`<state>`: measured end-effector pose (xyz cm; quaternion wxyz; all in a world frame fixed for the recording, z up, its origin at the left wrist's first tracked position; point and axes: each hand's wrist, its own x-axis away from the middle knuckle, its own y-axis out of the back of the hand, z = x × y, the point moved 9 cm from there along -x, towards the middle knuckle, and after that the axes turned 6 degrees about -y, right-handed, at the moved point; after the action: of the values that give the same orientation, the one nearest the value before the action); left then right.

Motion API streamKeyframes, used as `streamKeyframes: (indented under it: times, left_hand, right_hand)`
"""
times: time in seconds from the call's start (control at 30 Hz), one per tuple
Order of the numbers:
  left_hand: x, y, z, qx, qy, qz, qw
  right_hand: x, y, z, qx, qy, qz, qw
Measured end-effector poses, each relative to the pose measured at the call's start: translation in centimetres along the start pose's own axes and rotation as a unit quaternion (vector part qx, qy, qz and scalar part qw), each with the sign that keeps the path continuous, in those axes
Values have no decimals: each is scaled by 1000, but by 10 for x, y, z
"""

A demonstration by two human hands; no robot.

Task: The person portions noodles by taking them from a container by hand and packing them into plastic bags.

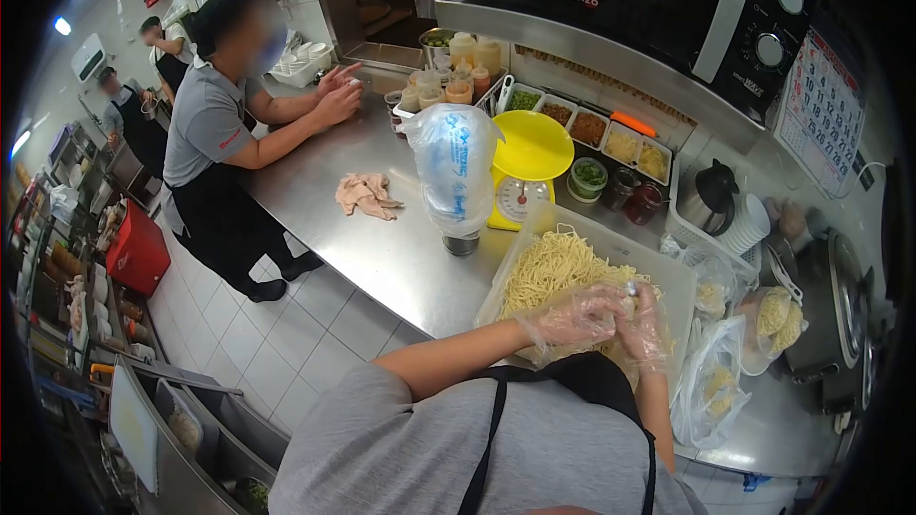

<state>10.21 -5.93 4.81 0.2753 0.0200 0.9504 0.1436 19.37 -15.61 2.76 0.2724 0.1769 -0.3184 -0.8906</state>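
So both hands are in clear plastic gloves over the noodles [553,272], which sit in a clear tub [679,286] on the near right part of the counter [329,248]. Left hand [584,313] and right hand [645,326] are up close together, fingers kinda curled; can't tell how far open they are or if they've got hold of anything. Yellow scale [523,193] is just beyond the tub, plastic bags [452,167] left of that, a crumpled cloth [368,195] further left. Coworker [215,114] leans on the counter's far left side.
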Motion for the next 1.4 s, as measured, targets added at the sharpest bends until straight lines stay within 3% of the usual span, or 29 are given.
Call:
streamKeyframes:
  times: [0.07, 0.13, 0.17, 0.23, 0.33, 0.43, 0.5, 0.53, 0.6, 0.67, 0.73, 0.87, 0.9, 0.97, 1.0, 1.03, 1.07, 1.17, 1.27, 1.33, 1.4]
  left_hand:
    - [1, -6, 8, -9, 32, 19, 999]
    - [-1, 2, 1, -19, -32, -14, 999]
    - [-1, 3, -1, -15, -31, -9, 999]
    - [4, 19, -7, -113, -35, -80, 990]
    - [10, 44, -6, -192, -11, -160, 968]
    - [21, 41, 24, -263, 63, -73, 960]
    - [18, 36, 25, -257, 62, -55, 963]
    - [15, 29, 24, -243, 55, -32, 968]
    - [11, 28, 18, -244, 56, -43, 967]
    - [11, 25, 21, -236, 66, -27, 969]
    - [12, 24, 22, -233, 79, -22, 969]
    - [12, 24, 24, -185, 105, -22, 977]
    - [13, 24, 25, -184, 114, -23, 976]
    - [11, 23, 25, -196, 106, -11, 975]
    - [10, 22, 23, -210, 96, 1, 973]
    - [10, 23, 24, -213, 99, -3, 972]
    - [11, 22, 25, -211, 94, 2, 973]
    - [11, 26, 22, -228, 75, -8, 971]
    - [11, 50, -12, -280, 35, -67, 957]
    - [-2, 75, -88, -465, -65, -152, 870]
    - [2, 122, -144, -526, -132, -246, 803]
  right_hand:
    - [2, 0, 15, 60, 1, -7, 998]
    - [3, -5, 11, 133, -182, 52, 973]
    - [-1, -6, 9, 131, -187, 51, 972]
    - [-5, -8, 15, 120, -81, 28, 989]
    - [-13, -4, -3, 1, -43, 8, 999]
    - [-17, 12, -31, -72, -81, -38, 993]
    - [-21, 11, -68, -231, -136, -55, 962]
    - [-11, 24, -62, -231, -154, -76, 958]
    - [4, 64, -20, -510, -88, -89, 851]
    - [19, 110, -34, -509, -96, -181, 836]
    - [33, 167, -58, -337, -82, -267, 899]
    - [74, 242, -78, -189, -98, -382, 899]
    - [79, 247, -112, -189, -99, -381, 900]
    - [87, 248, -183, -52, -133, -421, 896]
    - [88, 239, -180, -54, -133, -419, 897]
    - [85, 214, -183, 167, -287, -311, 890]
    - [89, 194, -190, 375, -413, -178, 810]
    - [85, 190, -170, 348, -429, -159, 818]
    - [64, 185, -160, 306, -368, -140, 867]
    - [58, 196, -108, 237, -154, -295, 913]
    - [44, 179, -62, 171, -95, -256, 947]
